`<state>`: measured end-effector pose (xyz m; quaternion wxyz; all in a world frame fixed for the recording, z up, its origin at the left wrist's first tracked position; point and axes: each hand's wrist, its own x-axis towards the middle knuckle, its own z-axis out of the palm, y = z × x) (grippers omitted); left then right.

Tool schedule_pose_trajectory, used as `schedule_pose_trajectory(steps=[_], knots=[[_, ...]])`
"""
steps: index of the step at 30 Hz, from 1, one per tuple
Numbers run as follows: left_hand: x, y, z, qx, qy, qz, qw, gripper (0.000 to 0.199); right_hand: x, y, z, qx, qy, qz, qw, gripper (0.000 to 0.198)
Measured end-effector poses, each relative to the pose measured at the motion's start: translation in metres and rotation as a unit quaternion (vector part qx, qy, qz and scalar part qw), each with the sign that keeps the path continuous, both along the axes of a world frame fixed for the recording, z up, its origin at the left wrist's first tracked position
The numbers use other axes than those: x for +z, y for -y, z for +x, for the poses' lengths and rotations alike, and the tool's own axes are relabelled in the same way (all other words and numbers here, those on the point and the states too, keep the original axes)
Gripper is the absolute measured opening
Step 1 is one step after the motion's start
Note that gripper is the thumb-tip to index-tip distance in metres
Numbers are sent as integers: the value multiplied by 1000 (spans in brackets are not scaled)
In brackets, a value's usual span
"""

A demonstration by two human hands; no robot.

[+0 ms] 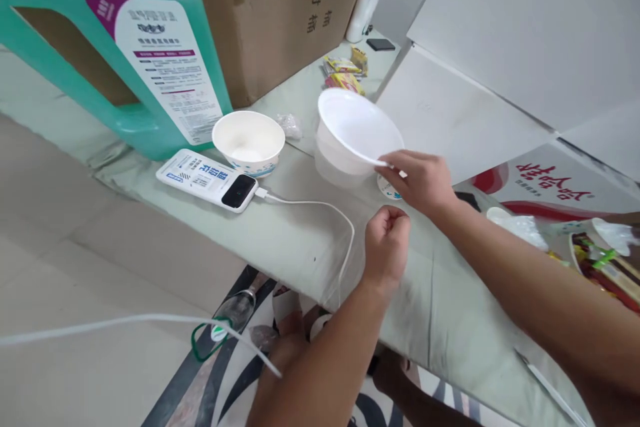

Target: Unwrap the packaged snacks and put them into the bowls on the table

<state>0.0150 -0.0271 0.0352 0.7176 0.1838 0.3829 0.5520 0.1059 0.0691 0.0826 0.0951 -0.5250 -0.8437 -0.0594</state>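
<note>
My right hand (pixel 420 177) pinches the near rim of a white plastic bowl (pixel 360 123), which is tilted over the table. A translucent shape shows under the bowl; whether it is a second bowl or blur, I cannot tell. My left hand (pixel 387 243) is closed in a loose fist below and in front of the right one, and its palm side is hidden. To the left stands a white paper bowl (pixel 249 140) with a blue pattern. In front of it lies a white power bank (pixel 207 179) with a cable (pixel 310 202) plugged in. A round white piece (pixel 390 185) is partly behind my right hand.
A large green liquid jug (pixel 170 80) and a cardboard box (pixel 280 33) stand at the back left. Small yellow packets (pixel 345 67) lie behind the bowl. A white panel (pixel 450 113) rises at the right, near packaged food (pixel 607 263). The table's front edge runs diagonally.
</note>
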Motion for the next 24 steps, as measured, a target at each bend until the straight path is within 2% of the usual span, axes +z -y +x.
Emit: schedule_pose_trajectory(steps=[5,9,12,14,16,18,21,24], knots=[[1,4,1,13,-8,4,1000,17,-12,3,-6,-10,105,-69,992,29],[1,5,0,31,-2,-1,1000,21,3,-4,-15,52,175,-159,970,30],[2,3,-1,48,10,-9,999,17,28,-12,-16,68,100,-164,979,38],[2,1,-1,53,14,-20,998,13,45,-25,-22,48,19,-143,988,31],[1,-2,-2,47,13,-23,999,12,58,-46,-35,9,-40,-126,991,27],[-1,-5,-3,36,12,-15,999,13,61,-75,-54,-41,-60,-131,989,25],[-4,-10,-5,21,16,11,1000,15,51,-128,-85,-132,-29,-164,977,26],[-7,-16,-12,12,17,44,999,19,31,-177,-107,-206,32,-209,955,42]])
